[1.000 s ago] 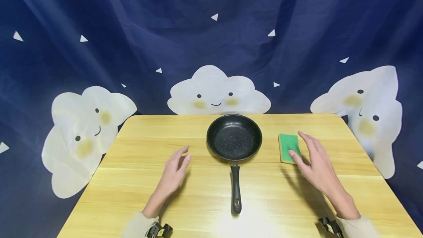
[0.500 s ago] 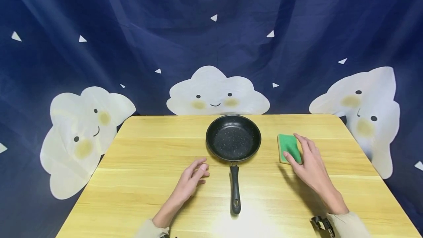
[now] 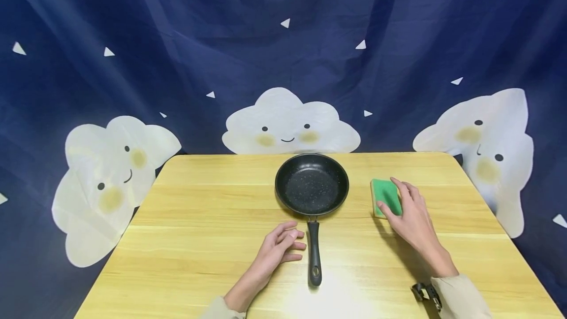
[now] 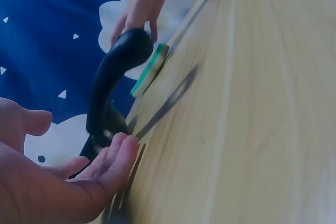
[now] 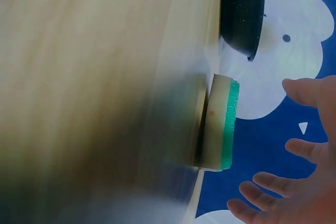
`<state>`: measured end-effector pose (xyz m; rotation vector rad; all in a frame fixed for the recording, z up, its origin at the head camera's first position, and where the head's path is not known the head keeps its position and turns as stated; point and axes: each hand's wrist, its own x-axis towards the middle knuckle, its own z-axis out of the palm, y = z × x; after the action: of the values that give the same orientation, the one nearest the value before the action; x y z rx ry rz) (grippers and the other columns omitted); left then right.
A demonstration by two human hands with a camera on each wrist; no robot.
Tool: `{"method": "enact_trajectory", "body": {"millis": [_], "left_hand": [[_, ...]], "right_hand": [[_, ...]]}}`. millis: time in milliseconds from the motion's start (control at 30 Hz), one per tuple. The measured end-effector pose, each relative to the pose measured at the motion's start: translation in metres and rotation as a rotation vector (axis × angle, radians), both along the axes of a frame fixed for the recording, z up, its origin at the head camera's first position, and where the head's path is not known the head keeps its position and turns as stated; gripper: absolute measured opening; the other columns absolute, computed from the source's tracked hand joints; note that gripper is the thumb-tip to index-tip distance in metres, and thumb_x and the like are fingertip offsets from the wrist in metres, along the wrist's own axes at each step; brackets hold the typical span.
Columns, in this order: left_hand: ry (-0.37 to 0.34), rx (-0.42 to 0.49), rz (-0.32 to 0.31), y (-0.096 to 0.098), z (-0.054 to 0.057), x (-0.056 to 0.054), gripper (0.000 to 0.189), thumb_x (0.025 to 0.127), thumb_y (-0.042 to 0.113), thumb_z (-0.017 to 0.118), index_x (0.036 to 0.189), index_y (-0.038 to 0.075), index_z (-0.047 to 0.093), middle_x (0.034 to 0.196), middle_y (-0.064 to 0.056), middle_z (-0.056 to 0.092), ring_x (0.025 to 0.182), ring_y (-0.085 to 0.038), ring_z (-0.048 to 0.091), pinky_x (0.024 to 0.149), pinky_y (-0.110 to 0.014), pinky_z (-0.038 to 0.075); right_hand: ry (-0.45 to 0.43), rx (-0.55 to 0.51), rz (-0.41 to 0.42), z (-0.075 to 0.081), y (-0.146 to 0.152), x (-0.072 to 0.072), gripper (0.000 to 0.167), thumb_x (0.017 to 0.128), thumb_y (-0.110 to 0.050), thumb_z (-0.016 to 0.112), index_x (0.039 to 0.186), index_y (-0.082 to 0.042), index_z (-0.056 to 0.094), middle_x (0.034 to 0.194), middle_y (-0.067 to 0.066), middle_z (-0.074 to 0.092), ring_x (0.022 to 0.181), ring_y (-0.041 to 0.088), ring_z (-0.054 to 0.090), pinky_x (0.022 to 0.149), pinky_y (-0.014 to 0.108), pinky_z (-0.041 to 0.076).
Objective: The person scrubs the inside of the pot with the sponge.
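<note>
A black speckled frying pan (image 3: pixel 312 186) stands at the middle of the table, its handle (image 3: pixel 314 255) pointing toward me. Just left of that handle is my left hand (image 3: pixel 275 255), fingers loosely spread and holding nothing; the left wrist view shows the handle (image 4: pixel 113 74) rising beyond the fingertips. To the right of the pan lies a sponge (image 3: pixel 384 197) with a green top and a beige underside. My right hand (image 3: pixel 409 213) hovers over its right side, thumb and fingers apart. In the right wrist view the fingers stand above the sponge (image 5: pixel 218 124) with a gap.
The light wooden table (image 3: pixel 212 196) has rounded far corners. Behind it hangs a dark blue curtain (image 3: pixel 248 28) with white smiling clouds and small triangles. A wrist camera (image 3: pixel 426 295) is strapped at my right sleeve (image 3: pixel 460 297).
My left hand has moved right and nearer to me, up to the pan's handle. My right hand has shifted slightly left, further over the sponge. Pan and sponge stay put.
</note>
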<state>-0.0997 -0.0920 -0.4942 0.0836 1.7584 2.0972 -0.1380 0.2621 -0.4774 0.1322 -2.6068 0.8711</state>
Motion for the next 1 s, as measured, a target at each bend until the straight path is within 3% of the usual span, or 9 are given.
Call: {"method": "enact_trajectory", "body": {"millis": [267, 500, 767, 1000], "left_hand": [[-0.097, 0.108, -0.03, 0.012, -0.002, 0.0, 0.056, 0.106, 0.024, 0.058, 0.148, -0.007, 0.039, 0.123, -0.016, 0.064, 0.101, -0.024, 0.069, 0.087, -0.041, 0.061], [-0.16, 0.121, -0.016, 0.021, 0.0, -0.001, 0.051, 0.103, 0.025, 0.062, 0.143, -0.004, 0.048, 0.114, -0.01, 0.068, 0.092, -0.019, 0.066, 0.078, -0.037, 0.061], [-0.214, 0.134, -0.022, 0.032, -0.002, 0.0, 0.052, 0.102, 0.028, 0.065, 0.14, -0.005, 0.051, 0.119, -0.02, 0.067, 0.095, -0.022, 0.068, 0.074, -0.034, 0.061], [-0.234, 0.119, -0.011, 0.037, 0.001, 0.0, 0.046, 0.1, 0.021, 0.067, 0.135, -0.006, 0.054, 0.111, -0.015, 0.07, 0.086, -0.016, 0.063, 0.064, -0.03, 0.057]], "right_hand": [[-0.033, 0.015, -0.008, 0.0, 0.002, -0.007, 0.073, 0.093, -0.028, 0.077, 0.152, -0.004, 0.041, 0.143, 0.038, 0.04, 0.12, 0.063, 0.042, 0.08, 0.074, 0.043], [-0.07, 0.03, -0.024, -0.001, 0.004, -0.012, 0.074, 0.093, -0.031, 0.076, 0.153, -0.004, 0.041, 0.144, 0.038, 0.038, 0.121, 0.063, 0.041, 0.079, 0.074, 0.044], [-0.128, 0.046, -0.048, 0.0, 0.005, -0.019, 0.075, 0.094, -0.034, 0.076, 0.153, -0.005, 0.041, 0.142, 0.039, 0.038, 0.12, 0.063, 0.041, 0.076, 0.073, 0.045], [-0.221, 0.076, -0.054, 0.003, 0.002, -0.028, 0.074, 0.094, -0.036, 0.074, 0.152, -0.006, 0.04, 0.135, 0.042, 0.039, 0.115, 0.062, 0.043, 0.066, 0.061, 0.051]]}}
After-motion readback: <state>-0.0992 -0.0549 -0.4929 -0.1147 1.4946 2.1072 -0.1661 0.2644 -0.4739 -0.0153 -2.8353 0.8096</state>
